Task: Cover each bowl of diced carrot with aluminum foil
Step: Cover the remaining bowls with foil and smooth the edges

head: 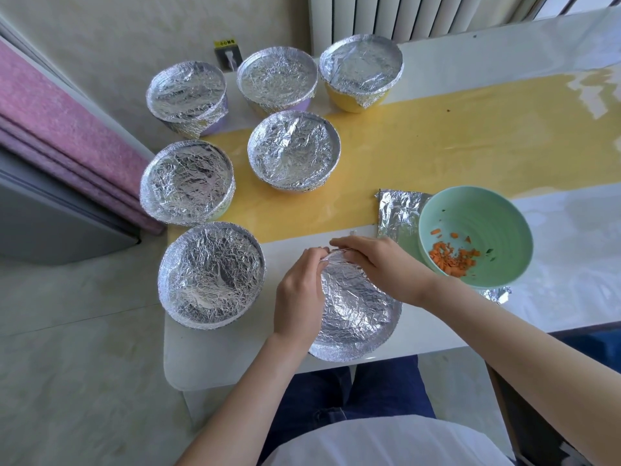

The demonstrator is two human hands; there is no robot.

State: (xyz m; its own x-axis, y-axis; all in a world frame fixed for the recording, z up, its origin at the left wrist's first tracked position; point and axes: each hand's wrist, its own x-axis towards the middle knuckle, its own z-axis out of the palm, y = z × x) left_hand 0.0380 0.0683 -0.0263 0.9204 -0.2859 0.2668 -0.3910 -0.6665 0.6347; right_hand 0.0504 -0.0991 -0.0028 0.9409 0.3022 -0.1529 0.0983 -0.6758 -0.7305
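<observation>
A person is sitting at the near edge of a white table point(437, 62) with a yellow band along its middle, and both hands are working on the foil-topped bowl point(356, 317) standing at that edge, straight in front of them. The left hand point(297, 297) is lying over the bowl's left side, fingers curled narrow and pinching the foil at the far rim. The right hand point(376, 260) is reaching across the far right side, its fingers closed on the same stretch of foil edge, almost touching the left fingertips. The two hands are hiding most of the far rim of this bowl.

Just right of it and a little farther off, a green bowl point(477, 210) is standing uncovered, with diced carrot point(452, 258) lying in its near side. It is resting on a flat sheet of foil point(398, 213) that is showing past it on the left and at the near right. The right forearm is passing in front of the green bowl's near rim.

Left of the worked bowl, and beyond it toward the wall, six covered bowls point(211, 274) are standing in a loose cluster, each wrapped tight in foil. A radiator point(403, 11) is standing beyond the table, and a pink fabric edge point(50, 122) is lying far to the left.
</observation>
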